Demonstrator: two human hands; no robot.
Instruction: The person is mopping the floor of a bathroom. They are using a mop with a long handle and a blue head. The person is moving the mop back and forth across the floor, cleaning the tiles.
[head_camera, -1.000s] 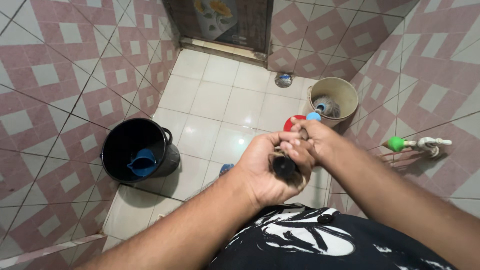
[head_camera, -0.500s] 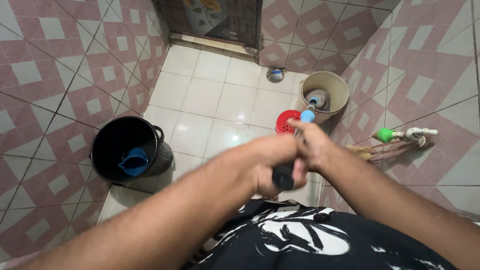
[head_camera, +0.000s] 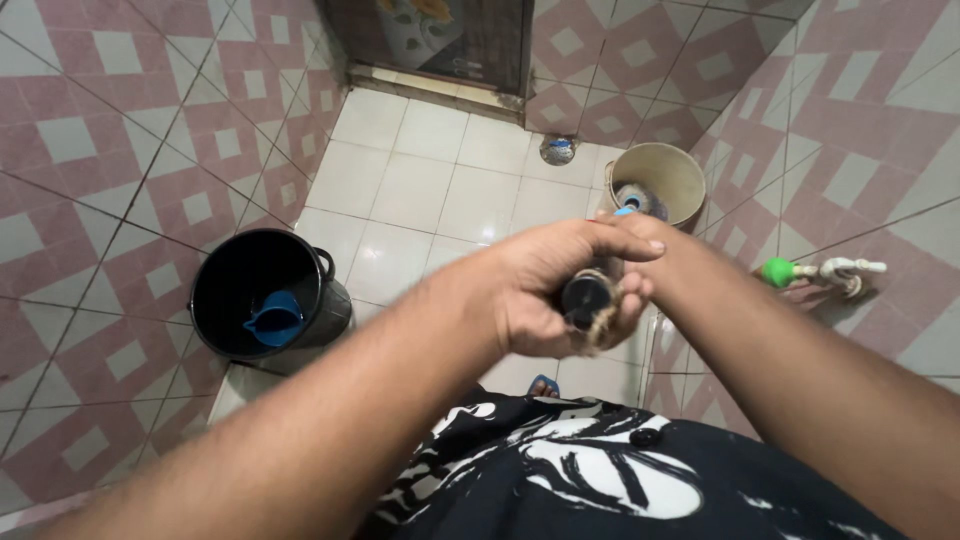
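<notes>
My left hand (head_camera: 540, 285) is wrapped around the top of a mop handle (head_camera: 585, 297), whose black end cap points up at me. A loop of brown twine (head_camera: 604, 326) hangs from the cap. My right hand (head_camera: 652, 250) grips the same handle just behind the left, and is mostly hidden by it. The handle's blue lower part (head_camera: 625, 211) runs down into a beige bucket (head_camera: 655, 156) by the right wall, where the grey mop head (head_camera: 634, 197) rests.
A black bucket (head_camera: 214, 272) with a blue scoop (head_camera: 271, 318) stands at the left wall. A tap with a green knob (head_camera: 772, 271) juts from the right wall. A floor drain (head_camera: 557, 150) lies near the door (head_camera: 440, 40). A blue slipper (head_camera: 545, 384) shows below my hands.
My hands have turned on the handle and my left fingers now cover it from the front. The red item near the beige bucket is hidden behind my hands.
</notes>
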